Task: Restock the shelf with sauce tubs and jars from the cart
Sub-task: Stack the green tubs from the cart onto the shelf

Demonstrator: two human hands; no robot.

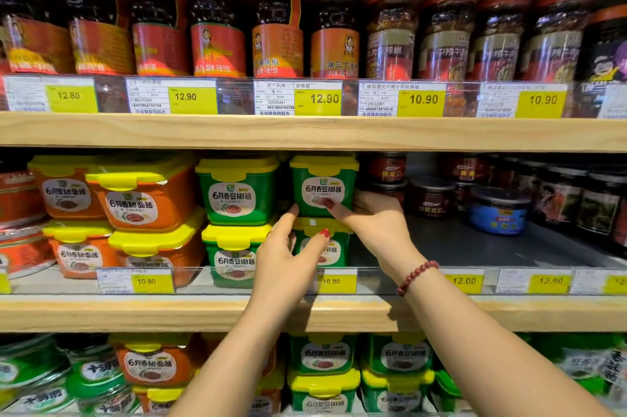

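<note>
On the middle shelf (305, 311) stand stacked green sauce tubs with yellow lids. My right hand (376, 223) grips the upper green tub (322, 179) of the right stack, thumb on its front label, fingers round its right side. My left hand (288, 260) holds the lower green tub (334, 248) of the same stack, thumb on its yellow lid, fingers along its left side. Beside them on the left is a second stack of green tubs (237, 192), then orange tubs (142, 199).
Red-lidded chili jars (278, 29) line the top shelf. Right of the green stack is a bare dark shelf patch (451, 247), with small dark jars and a blue tub (498, 211) behind. More green and orange tubs (322, 372) fill the bottom shelf. Yellow price tags front each shelf edge.
</note>
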